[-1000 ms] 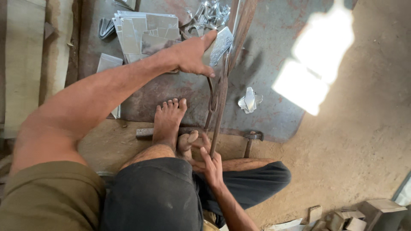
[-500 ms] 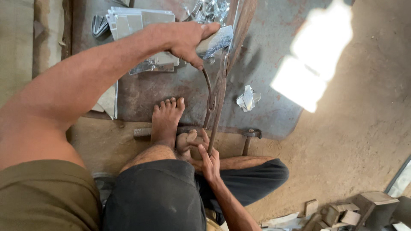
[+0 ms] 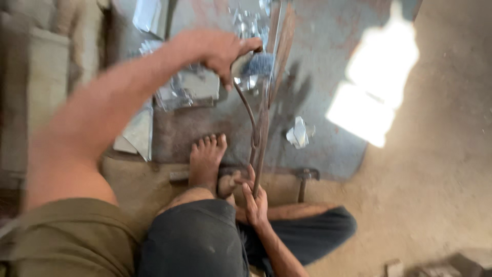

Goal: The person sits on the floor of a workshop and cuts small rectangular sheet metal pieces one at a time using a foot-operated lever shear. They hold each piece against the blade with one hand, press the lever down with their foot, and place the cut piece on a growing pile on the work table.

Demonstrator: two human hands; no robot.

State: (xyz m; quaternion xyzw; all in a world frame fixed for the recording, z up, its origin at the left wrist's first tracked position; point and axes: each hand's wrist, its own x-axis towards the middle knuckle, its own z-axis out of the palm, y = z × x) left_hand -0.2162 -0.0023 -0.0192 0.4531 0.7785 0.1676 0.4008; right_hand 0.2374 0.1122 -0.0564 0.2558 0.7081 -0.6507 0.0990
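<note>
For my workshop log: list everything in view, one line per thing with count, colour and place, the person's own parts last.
Long shears: one, rusty brown, upright in the middle, blades reaching to the top edge.
Small metal sheet piece: one, silvery grey, at the blades, in the left hand.
Cut metal sheets: a blurred pile, silver, upper left on the mat.
Metal scraps: several, shiny, top centre.
Crumpled scrap: one, whitish, right of the shears.
Hammer: one, dark, at the mat's lower edge.
Mat: one, grey, on the sandy floor.
Left hand: holding the sheet piece.
Right hand: on the lower shear handle.
Bare feet: two, beside the shears.
</note>
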